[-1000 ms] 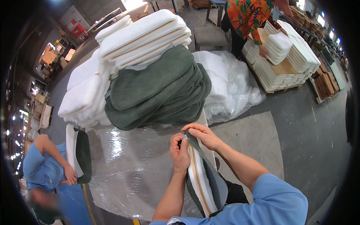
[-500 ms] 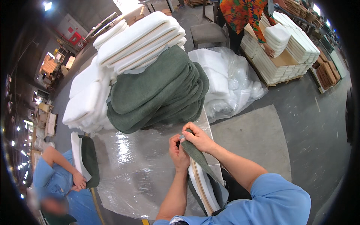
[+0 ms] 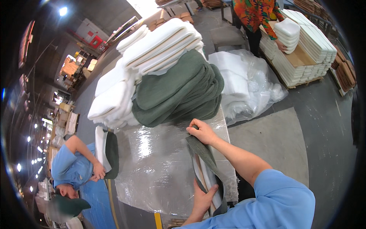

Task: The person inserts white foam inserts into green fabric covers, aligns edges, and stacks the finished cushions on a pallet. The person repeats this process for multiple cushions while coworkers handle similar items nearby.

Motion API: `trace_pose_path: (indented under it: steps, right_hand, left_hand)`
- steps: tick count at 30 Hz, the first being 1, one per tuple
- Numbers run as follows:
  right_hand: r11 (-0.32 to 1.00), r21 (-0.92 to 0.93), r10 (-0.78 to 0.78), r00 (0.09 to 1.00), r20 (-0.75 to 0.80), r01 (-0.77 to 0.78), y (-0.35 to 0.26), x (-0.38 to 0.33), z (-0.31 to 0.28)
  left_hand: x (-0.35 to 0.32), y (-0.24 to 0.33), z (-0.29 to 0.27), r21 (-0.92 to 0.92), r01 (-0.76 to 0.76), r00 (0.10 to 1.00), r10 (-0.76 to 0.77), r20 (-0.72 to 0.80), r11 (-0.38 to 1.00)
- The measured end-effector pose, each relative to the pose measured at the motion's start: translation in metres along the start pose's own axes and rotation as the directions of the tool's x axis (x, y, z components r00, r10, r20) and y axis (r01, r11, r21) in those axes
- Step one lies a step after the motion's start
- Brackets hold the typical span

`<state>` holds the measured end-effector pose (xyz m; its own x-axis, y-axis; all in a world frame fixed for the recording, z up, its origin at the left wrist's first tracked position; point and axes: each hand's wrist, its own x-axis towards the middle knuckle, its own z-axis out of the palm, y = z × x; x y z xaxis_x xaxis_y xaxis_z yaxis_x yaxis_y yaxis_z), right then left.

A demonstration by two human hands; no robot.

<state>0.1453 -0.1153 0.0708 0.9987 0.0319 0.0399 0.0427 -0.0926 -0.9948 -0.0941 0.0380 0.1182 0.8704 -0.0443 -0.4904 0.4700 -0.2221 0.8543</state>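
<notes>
In front of me stands a cushion on edge, its white padding [image 3: 203, 168] with a tan middle layer showing through the gap of a dark green fabric cover [image 3: 201, 149]. My right hand [image 3: 203, 131] is closed at the cover's far end, pinching the green fabric between thumb and fingers. Nearer to me, my left hand [image 3: 204, 199] grips the side of the cushion, thumb on the near edge; its other fingers are partly hidden behind. Beyond my hands lies a pile of green fabric covers [image 3: 171, 87] on the plastic-wrapped table [image 3: 152, 171].
White padded cushions [image 3: 164, 44] are stacked behind the green pile. Bagged white padding [image 3: 244, 84] lies right of it. A co-worker [image 3: 74, 160] at left holds another green and white cushion [image 3: 108, 152]. Another person [image 3: 255, 19] handles white pads [image 3: 288, 34] at far right.
My left hand has left the cover's far end and moved down the cushion's side toward me. My right hand still pinches the fabric. The whole view has shifted slightly.
</notes>
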Motion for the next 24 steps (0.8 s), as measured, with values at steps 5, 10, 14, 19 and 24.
trace_pose_path:
  steps: [5, 10, 14, 19, 24]
  right_hand:
    - [0.967, -0.251, 0.071, 0.995, 0.077, -0.049, -0.01, 0.015, -0.007]
    - [0.952, -0.289, 0.126, 0.99, 0.071, -0.1, -0.012, 0.016, 0.0]
    - [0.949, -0.291, 0.149, 0.987, 0.063, -0.125, -0.008, 0.02, 0.011]
    - [0.903, 0.288, 0.26, 0.939, 0.223, -0.318, 0.007, 0.018, -0.003]
    - [0.764, 0.401, 0.39, 0.857, 0.336, -0.505, 0.033, 0.028, -0.009]
  left_hand:
    - [0.004, -0.006, 0.01, 0.28, -0.143, 0.982, 0.172, -0.083, 0.949]
    - [0.051, 0.033, -0.026, -0.463, -0.124, 0.989, 0.144, 0.01, 0.878]
    - [0.115, 0.105, -0.023, 0.199, -0.454, 0.873, 0.478, -0.097, 0.869]
    - [0.155, 0.093, -0.009, 0.398, -0.322, 0.943, 0.328, 0.053, 0.859]
    - [0.172, 0.06, -0.016, 0.145, -0.276, 0.961, 0.276, 0.022, 0.95]
